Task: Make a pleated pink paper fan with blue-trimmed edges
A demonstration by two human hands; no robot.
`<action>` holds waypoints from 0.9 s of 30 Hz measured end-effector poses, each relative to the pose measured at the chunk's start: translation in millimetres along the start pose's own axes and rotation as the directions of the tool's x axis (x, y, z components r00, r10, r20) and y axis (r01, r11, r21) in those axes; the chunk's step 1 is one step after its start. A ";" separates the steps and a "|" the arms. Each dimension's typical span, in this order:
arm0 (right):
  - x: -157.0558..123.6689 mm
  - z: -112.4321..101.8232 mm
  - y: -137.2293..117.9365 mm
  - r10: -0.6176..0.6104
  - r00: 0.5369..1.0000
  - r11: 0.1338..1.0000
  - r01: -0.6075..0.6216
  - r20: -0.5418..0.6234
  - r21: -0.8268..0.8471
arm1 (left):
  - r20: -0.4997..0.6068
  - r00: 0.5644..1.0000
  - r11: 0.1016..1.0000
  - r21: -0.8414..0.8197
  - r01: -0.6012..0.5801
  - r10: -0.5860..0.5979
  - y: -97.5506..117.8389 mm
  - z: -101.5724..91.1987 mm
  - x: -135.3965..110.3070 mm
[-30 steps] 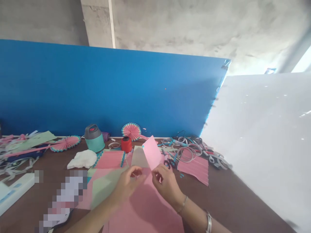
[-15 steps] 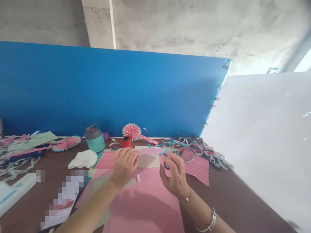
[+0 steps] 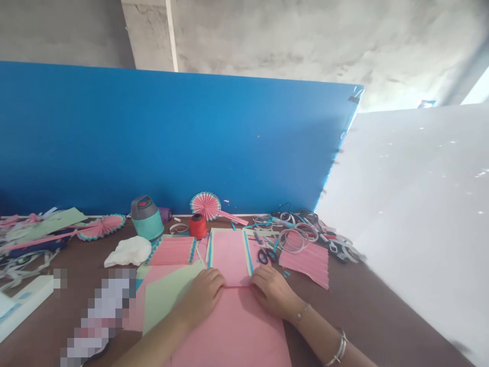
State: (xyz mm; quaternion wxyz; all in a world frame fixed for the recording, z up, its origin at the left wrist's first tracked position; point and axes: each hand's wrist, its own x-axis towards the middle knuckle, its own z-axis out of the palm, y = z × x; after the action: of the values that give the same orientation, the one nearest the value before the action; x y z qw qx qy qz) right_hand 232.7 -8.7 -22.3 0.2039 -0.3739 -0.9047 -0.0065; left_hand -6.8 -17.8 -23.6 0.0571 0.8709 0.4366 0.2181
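A small pink sheet with blue side strips lies flat on the brown table, backed by pale green paper. My left hand rests at its near left corner with fingers curled and pressing down. At the near right corner my right hand presses the same way, bracelets on its wrist. Both hands lie on a large pink sheet in front of me. A pale green sheet lies just left of my left hand.
A blue board and a white board wall the table. Behind the sheets lie a teal bottle, red thread spool, pleated pink pieces, paper fans, scissors, tape rings, white cloth.
The small pink sheet, first held up between both hands, has been laid flat on the table. Both hands have come down to press its near edge.
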 end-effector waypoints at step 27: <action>13.1 3.1 11.8 0.422 0.900 0.789 -0.426 0.113 0.444 | 0.185 0.938 0.887 -0.313 0.340 -0.294 -38.7 -25.4 2.1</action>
State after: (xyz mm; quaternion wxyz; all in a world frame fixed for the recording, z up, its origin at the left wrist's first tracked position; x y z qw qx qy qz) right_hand 231.3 9.2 -21.9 0.2788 -0.5082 -0.7742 0.2542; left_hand -45.1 5.2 -11.2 0.2702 0.7772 0.5241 0.2197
